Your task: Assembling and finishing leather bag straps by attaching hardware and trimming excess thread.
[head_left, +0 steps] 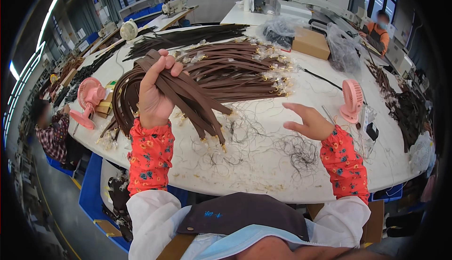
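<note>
My left hand (159,88) is closed round a bundle of brown straps (125,88), raised over the left half of the white table. The straps loop down on its left side, and several ends with small gold-coloured clasps hang to its right. My right hand (310,121) hovers over the table with its fingers stretched out and nothing in them. Beyond my hands lies a wide pile of brown straps (226,71), their clasped ends in bits of clear plastic toward the right. Loose dark threads (299,151) lie tangled just below my right hand.
A pink fan (89,101) stands at the left and another pink fan (351,101) at the right, beside a power strip (369,123). Black straps (183,38), a cardboard box (310,43) and clear plastic bags (343,52) lie farther back. Other people sit at far left and far right.
</note>
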Available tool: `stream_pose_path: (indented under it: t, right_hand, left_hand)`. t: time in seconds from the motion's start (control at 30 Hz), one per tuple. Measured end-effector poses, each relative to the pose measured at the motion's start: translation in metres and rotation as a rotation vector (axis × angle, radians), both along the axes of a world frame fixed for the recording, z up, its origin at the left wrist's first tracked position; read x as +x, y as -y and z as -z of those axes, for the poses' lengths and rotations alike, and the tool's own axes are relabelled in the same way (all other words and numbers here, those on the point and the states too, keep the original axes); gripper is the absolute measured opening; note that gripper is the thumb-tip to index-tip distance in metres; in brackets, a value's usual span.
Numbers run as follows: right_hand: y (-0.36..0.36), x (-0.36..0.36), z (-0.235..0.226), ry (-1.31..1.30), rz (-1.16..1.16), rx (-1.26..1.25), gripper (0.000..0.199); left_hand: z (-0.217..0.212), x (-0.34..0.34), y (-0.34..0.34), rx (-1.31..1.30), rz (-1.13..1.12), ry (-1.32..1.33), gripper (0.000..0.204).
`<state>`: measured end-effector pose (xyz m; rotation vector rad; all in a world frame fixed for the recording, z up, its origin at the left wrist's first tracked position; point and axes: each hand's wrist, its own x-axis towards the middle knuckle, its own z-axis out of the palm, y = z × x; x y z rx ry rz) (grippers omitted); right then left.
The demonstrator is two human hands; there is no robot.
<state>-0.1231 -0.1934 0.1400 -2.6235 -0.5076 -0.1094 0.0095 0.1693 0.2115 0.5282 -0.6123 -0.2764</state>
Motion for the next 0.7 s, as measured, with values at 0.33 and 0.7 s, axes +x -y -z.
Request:
stream_pose_path:
  t: [0.33,0.7]
  right_hand:
    - [-0.168,0.061,-0.005,0.259,-0.276,0.694,0.095]
    - [-0.152,0.077,-0.030,0.102,-0.371,0.540,0.065]
  left_hand:
    - [-0.011,-0.029,0.038,0.064,-0.036,0.021,0.021]
    - [0.031,-0.025,0.050,0.069,-0.010,0.008,0.016]
